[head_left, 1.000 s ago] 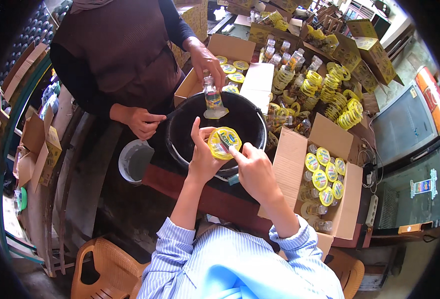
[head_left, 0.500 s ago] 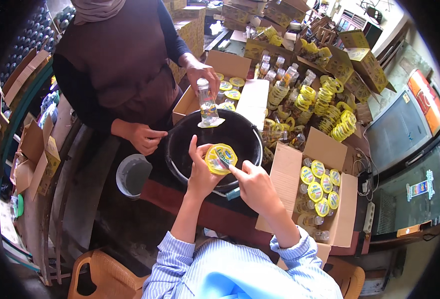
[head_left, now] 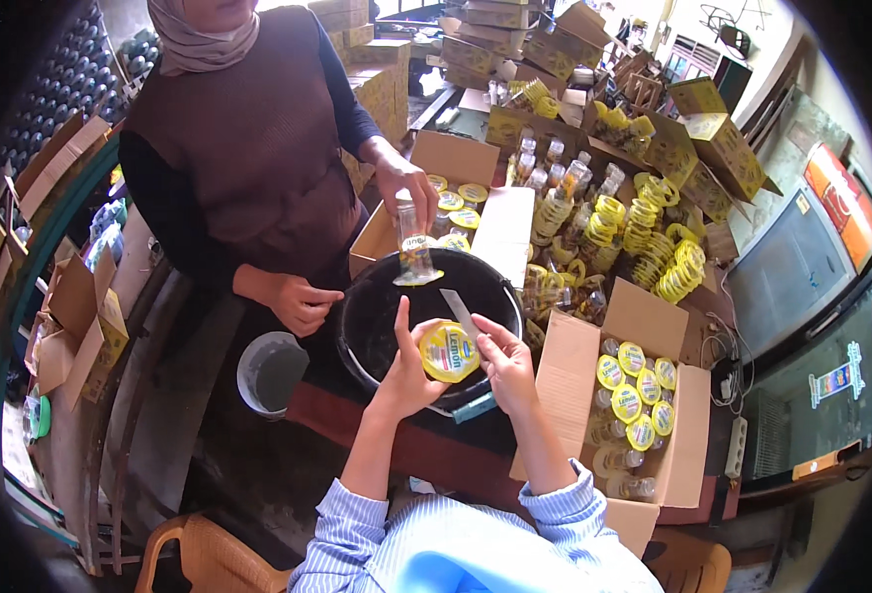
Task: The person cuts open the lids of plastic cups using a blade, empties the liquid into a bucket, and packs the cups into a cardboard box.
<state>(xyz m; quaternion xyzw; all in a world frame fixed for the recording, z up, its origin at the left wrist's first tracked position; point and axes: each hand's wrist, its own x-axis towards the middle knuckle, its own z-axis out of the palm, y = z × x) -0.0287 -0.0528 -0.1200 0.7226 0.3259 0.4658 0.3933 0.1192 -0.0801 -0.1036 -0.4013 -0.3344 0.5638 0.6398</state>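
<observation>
Cardboard boxes are crowding a dark work table (head_left: 426, 450), with stacks of yellow lids (head_left: 644, 232) and clear jars lying loose toward the far side. At the near edge, the left hand (head_left: 406, 371) is holding a yellow-lidded jar (head_left: 449, 352) over the rim of a black basin (head_left: 382, 326), its fingers curled closed around the lid's left side with the thumb pointing up. The right hand (head_left: 507, 364) is gripping a flat-bladed knife (head_left: 459, 311), fingers wrapped tight on the handle, and the blade is rising past the jar's upper edge, seemingly touching it, though the contact itself is too small to tell. Across the table, a co-worker's hand (head_left: 403, 183) is holding a clear bottle (head_left: 415, 247) upright over the far rim of the basin. To the right, an open carton (head_left: 579, 371) is sitting partly filled with more yellow-lidded jars. The step in hand looks like trimming or scraping around the lid's edge. The next move probably calls for turning the jar steadily against the blade, keeping the edge angled away from the left thumb, since that thumb is sitting close to the knife.
</observation>
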